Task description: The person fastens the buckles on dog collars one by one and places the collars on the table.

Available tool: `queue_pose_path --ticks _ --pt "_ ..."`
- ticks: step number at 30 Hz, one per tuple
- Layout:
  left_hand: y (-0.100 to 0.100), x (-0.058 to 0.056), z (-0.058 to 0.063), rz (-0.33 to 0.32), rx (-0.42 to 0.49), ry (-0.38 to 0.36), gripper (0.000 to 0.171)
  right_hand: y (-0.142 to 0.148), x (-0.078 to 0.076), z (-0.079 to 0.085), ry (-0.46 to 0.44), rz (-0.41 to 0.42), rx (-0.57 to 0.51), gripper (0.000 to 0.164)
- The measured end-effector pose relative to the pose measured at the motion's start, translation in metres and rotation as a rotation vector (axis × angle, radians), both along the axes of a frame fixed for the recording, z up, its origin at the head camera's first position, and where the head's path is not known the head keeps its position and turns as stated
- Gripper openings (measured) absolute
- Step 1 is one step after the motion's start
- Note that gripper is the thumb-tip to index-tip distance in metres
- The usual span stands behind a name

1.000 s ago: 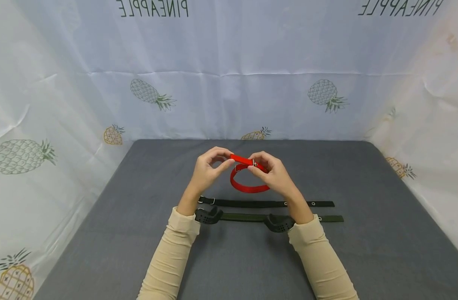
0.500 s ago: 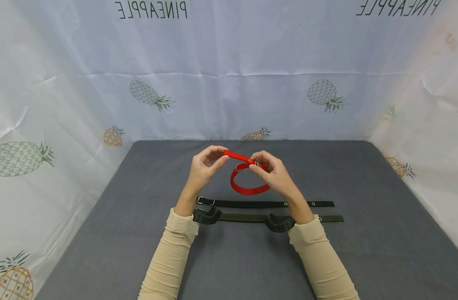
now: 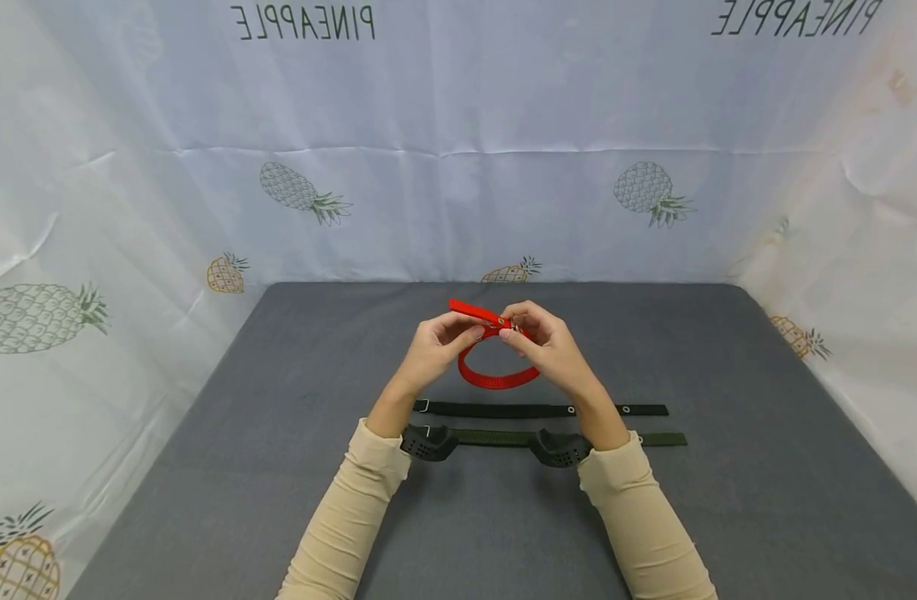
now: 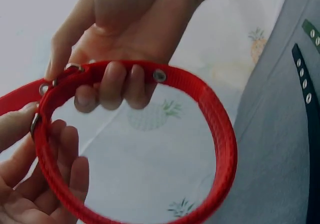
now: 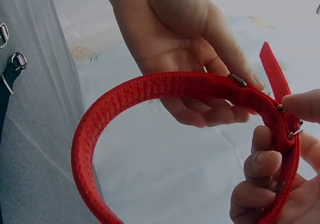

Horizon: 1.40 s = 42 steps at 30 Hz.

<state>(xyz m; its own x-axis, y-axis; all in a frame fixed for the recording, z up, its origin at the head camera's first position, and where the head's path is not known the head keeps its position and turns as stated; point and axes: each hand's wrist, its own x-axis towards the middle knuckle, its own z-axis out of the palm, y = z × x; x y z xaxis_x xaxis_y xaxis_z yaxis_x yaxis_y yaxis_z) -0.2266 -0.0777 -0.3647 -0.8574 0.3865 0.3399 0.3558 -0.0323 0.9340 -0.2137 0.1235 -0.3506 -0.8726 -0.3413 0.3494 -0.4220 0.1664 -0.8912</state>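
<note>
Beige sleeves (image 3: 346, 508) nearest, then green strap (image 3: 496, 437) on grey table (image 3: 203, 500), black strap (image 3: 503, 410) just beyond, approx. parallel. Red collar (image 3: 496, 382) is looped & held up off table: L hand (image 3: 426, 354) pinches it at metal ring (image 5: 237, 80), R hand (image 3: 552, 346) fingers curl round band nr buckle (image 5: 295, 132), tail end (image 3: 469, 311) sticking out. Behind, white curtain (image 3: 443, 100) w/ pineapple prints (image 3: 288, 183).

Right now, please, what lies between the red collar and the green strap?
The black strap lies between them: in the head view, the red collar shows above it in the picture and the green strap below.
</note>
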Motion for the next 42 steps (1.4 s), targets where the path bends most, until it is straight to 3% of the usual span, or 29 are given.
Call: queue_pose_path --ticks 9,16,21,32,42 --pt "0.005 0.003 -0.003 -0.024 0.097 -0.158 0.034 -0.004 0.002 0.0 -0.045 0.016 -0.041 0.02" --pt "0.008 0.004 -0.001 -0.034 0.151 -0.205 0.002 -0.007 0.003 0.001 -0.056 0.052 -0.103 0.022" --pt "0.01 0.005 0.001 -0.055 0.16 -0.209 0.01 -0.011 0.004 0.001 -0.085 0.077 -0.177 0.018" --pt "0.013 0.004 0.007 -0.004 0.095 -0.237 0.02 -0.014 0.004 -0.001 -0.248 0.056 -0.252 0.013" --pt "0.012 -0.001 0.012 0.025 -0.004 -0.227 0.003 -0.008 0.003 0.002 -0.264 0.026 -0.283 0.018"
